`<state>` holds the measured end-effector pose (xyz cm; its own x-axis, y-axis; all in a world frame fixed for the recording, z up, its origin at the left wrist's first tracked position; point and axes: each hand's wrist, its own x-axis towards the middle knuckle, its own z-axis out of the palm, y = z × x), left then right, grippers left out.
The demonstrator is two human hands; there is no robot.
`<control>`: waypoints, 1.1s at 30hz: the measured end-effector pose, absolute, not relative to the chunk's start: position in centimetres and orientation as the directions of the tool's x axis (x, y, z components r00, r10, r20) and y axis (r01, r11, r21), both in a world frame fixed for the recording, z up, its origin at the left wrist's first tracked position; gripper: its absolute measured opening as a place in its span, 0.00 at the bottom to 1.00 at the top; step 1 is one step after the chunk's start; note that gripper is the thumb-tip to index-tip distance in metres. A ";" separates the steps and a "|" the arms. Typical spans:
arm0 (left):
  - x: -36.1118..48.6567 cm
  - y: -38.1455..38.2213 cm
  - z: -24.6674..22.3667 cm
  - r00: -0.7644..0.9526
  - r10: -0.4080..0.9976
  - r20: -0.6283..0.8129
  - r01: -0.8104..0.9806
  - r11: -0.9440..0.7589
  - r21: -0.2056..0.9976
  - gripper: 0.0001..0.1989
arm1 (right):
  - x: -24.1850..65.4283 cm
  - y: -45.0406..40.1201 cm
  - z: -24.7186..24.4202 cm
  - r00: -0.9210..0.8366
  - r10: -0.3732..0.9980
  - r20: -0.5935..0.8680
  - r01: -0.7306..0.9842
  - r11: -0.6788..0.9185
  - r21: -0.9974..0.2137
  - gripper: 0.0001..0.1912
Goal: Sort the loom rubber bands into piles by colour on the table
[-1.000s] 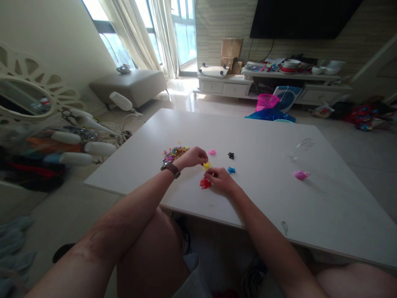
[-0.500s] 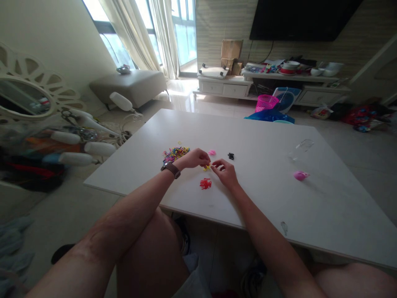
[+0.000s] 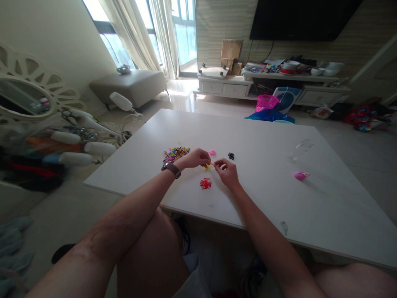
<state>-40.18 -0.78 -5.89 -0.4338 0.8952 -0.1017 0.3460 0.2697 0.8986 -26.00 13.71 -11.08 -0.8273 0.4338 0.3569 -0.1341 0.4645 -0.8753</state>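
My left hand (image 3: 200, 158), with a watch on its wrist, is closed in a pinch over the middle of the table. Facing it, my right hand (image 3: 227, 170) pinches too. A thin, pale rubber band (image 3: 212, 163) spans the short gap between their fingertips; its exact colour is hard to make out. Just below the fingers lies a small yellow pile (image 3: 206, 167), partly covered. Nearer me is a heap of red bands (image 3: 205, 183). Beyond the hands sit a pink pile (image 3: 212, 152) and a black pile (image 3: 231, 156). A mixed-colour heap of bands (image 3: 176, 154) lies left, partly behind my left wrist.
The white table (image 3: 263, 198) also bears a clear container (image 3: 302, 150) and a pink object (image 3: 300, 176) on the right. A small clear piece (image 3: 284, 227) lies near the front edge. A pink basket (image 3: 266, 102) stands past the far edge.
My right hand has shifted slightly to the right, widening the gap between the fingertips, and the band now shows stretched across it. My left hand has hardly moved.
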 end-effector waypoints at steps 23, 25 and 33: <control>-40.5 -0.3 -7.4 -0.609 0.788 -0.092 0.514 0.480 0.711 0.09 | -26.0 14.3 -11.3 -0.778 0.540 0.319 -0.047 0.457 -0.888 0.06; -40.6 -0.3 -7.3 -0.607 0.788 -0.104 0.515 0.490 0.703 0.09 | -26.0 14.3 -11.3 -0.782 0.539 0.312 -0.042 0.454 -0.890 0.07; -40.5 -0.3 -6.5 -0.613 0.789 0.022 0.554 0.411 0.724 0.12 | -26.0 14.2 -11.3 -0.788 0.528 0.317 -0.056 0.452 -0.890 0.08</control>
<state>-40.47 -0.33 -6.47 -0.6134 0.7894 0.0221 0.5544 0.4105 0.7239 -26.03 14.25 -11.27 -0.7881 0.5276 0.3169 -0.0557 0.4516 -0.8905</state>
